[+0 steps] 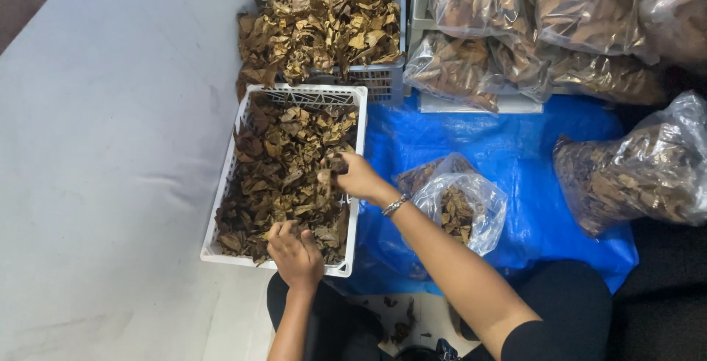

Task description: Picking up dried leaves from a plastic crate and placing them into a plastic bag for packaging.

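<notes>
A white basket (289, 177) of dry brown leaves (283, 166) sits left of a blue sheet (515, 155). The left hand (294, 254) rests on the leaves at the basket's near edge, fingers curled into them. The right hand (357, 177) reaches over the right rim, fingers pinching leaves. A clear bag (460, 203) lies just right, and a grey basket (383, 74) heaped with leaves sits beyond.

brown leaves (283, 166), white basket (221, 199), blue tarp (530, 155)

Near crate (224, 184) holds leaves (283, 162); second crate (383, 81) behind; open bag (460, 203) right, on tarp (515, 147).
</notes>
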